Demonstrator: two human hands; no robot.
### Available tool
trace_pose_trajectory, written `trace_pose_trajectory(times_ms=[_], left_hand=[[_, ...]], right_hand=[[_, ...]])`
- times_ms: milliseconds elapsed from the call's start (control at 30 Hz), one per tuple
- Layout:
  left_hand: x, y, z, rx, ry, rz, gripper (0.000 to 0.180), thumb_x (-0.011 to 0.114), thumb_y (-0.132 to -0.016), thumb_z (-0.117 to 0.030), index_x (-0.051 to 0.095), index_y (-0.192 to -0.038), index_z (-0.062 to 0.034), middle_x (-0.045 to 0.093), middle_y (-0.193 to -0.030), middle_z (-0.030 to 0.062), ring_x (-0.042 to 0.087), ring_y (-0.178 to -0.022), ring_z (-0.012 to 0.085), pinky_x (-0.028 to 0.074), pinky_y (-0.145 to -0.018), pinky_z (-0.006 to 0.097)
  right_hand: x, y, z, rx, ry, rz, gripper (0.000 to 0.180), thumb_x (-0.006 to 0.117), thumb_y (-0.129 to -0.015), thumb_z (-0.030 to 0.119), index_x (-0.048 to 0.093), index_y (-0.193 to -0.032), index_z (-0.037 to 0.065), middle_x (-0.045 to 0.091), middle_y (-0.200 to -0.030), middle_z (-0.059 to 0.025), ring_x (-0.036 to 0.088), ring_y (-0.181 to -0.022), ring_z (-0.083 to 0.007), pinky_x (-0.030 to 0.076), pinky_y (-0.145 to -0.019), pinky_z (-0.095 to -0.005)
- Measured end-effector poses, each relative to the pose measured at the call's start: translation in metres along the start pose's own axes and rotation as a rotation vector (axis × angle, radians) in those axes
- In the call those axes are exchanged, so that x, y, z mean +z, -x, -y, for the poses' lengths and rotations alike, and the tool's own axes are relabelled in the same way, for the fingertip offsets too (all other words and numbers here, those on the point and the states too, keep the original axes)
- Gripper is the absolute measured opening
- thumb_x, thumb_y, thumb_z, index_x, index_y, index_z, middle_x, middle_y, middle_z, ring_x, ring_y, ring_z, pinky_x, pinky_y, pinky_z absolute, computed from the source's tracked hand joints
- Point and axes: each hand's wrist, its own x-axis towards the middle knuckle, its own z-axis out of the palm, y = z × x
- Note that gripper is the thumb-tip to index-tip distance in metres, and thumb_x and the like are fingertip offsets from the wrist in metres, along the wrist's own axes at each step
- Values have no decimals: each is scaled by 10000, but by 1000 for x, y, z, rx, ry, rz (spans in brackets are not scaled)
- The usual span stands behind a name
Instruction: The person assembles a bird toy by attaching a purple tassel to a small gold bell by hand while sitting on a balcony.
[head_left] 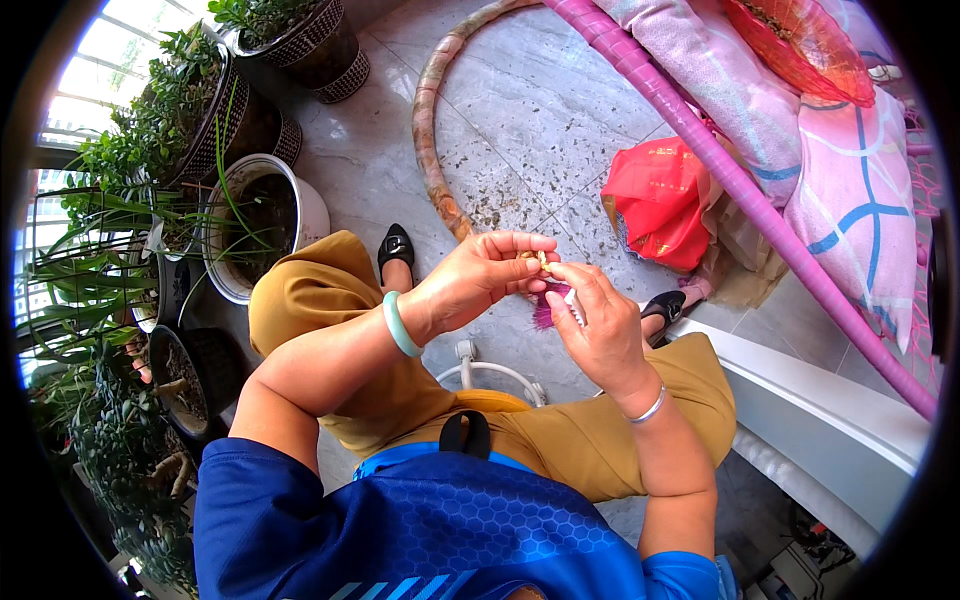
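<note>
My left hand [480, 275] pinches a small yellowish, knobbly piece [540, 261] between thumb and fingertips, above my lap. My right hand [605, 335] is closed beside it, its index fingertip at the edge of the piece. A narrow white thing [574, 304], perhaps a small brush's handle, sits between that hand's thumb and fingers. Purple bristles [545, 310] show just under the fingertips and seem to belong to it. Its full shape is hidden. A pale green bangle [402, 324] circles my left wrist and a silver one [650, 404] my right.
Dark crumbs [520, 205] litter the grey tiles. A wrapped hoop [430, 130] curves ahead, and a pink-purple bar [720, 170] crosses the right side. Behind it lies a pink checked cloth [850, 190]. Near my right foot is a red bag [655, 205]. Potted plants, including a white pot [315, 210], line the left.
</note>
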Motion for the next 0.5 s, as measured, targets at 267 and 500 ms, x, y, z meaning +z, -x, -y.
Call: trace_pose_trajectory(times_ms=[267, 500], left_hand=[[0, -1, 3, 2, 36, -15, 258, 576, -864, -46, 564, -1122, -34, 608, -1033, 76, 584, -917, 140, 488, -815, 268], [0, -2, 4, -9, 53, 13, 214, 570, -871, -60, 571, -1083, -32, 616, -1001, 76, 600, -902, 149, 504, -786, 263]], right_hand=[[2, 2, 1, -3, 5, -4, 379, 650, -739, 44, 525, -1097, 59, 596, -971, -117, 630, -752, -269, 509, -620, -344], [-3, 1, 6, 50, -37, 7, 322, 644, -761, 26, 544, -1067, 35, 607, -976, -152, 631, -806, -294, 514, -670, -343]])
